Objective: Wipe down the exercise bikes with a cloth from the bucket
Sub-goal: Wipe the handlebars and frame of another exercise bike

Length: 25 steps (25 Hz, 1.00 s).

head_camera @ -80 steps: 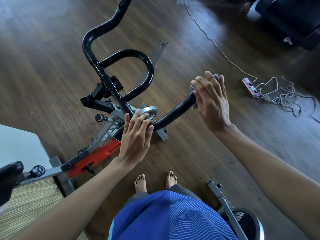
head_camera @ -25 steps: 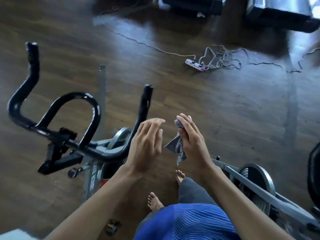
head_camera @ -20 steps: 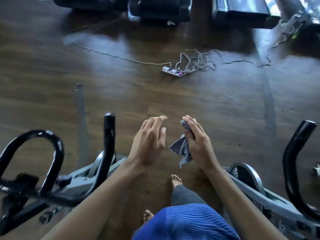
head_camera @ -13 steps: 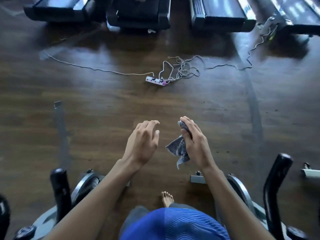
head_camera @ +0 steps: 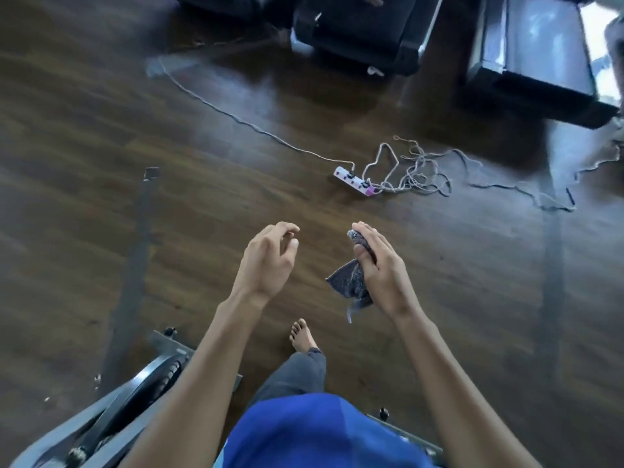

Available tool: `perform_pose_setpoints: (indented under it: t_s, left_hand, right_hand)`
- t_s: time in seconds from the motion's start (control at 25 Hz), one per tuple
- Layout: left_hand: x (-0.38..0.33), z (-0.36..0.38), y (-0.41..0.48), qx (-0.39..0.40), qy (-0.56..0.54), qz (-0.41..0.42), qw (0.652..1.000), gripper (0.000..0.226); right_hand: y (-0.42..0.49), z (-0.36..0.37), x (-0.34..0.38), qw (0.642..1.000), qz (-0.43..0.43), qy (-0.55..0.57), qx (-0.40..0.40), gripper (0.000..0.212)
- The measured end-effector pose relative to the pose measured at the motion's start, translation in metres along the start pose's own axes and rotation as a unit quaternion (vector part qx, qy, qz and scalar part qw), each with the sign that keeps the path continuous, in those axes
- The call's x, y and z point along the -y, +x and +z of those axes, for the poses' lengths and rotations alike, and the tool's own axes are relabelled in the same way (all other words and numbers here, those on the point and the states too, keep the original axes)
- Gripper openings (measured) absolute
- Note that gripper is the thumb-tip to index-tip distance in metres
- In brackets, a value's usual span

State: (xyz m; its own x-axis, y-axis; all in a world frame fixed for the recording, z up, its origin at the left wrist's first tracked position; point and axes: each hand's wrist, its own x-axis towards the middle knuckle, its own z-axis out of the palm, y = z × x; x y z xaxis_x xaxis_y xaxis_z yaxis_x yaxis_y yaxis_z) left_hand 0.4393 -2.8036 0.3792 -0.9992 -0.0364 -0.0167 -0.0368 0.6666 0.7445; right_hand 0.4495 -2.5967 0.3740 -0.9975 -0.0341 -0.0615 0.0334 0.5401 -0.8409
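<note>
At lower left sat part of an exercise bike [head_camera: 145, 383]. Mid-frame, the right hand [head_camera: 381, 275] pinched the grey cloth [head_camera: 349, 282]; the left hand [head_camera: 270, 261] hung beside it, loosely curled and empty. Farther up, right of centre, a power strip [head_camera: 354, 181] and tangled cables [head_camera: 415, 170] lay on the floor [head_camera: 236, 146], likely to snag a bare foot [head_camera: 302, 336] stepping that way. No bucket showed.

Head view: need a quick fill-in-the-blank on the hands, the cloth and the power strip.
The grey cloth is gripped by the ____.
The left hand, fingers loosely curled, holds ____.
The white power strip lies on the wooden ____.
Missing: right hand; nothing; floor.
</note>
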Motion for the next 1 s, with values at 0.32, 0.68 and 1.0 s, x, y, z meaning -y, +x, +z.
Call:
perform_pose_setpoints:
  t_s: [0.32,0.68,1.0]
  left_hand:
    - [0.061,-0.091,0.083,-0.191,-0.005,-0.153,0.970,0.022]
    - [0.114,-0.174,0.044,-0.493,0.034,-0.394,0.775,0.025]
    - [0.038,-0.155,-0.033,-0.696,0.068,-0.559,0.446,0.023]
  right_hand:
    - [0.178,0.097,0.091,0.962,-0.151,-0.015,0.227,0.037]
    - [0.245,0.280,0.218,0.732,-0.385,0.019,0.562,0.033]
    - [0.137,0.343,0.294,0.356,-0.498,0.030,0.790,0.036]
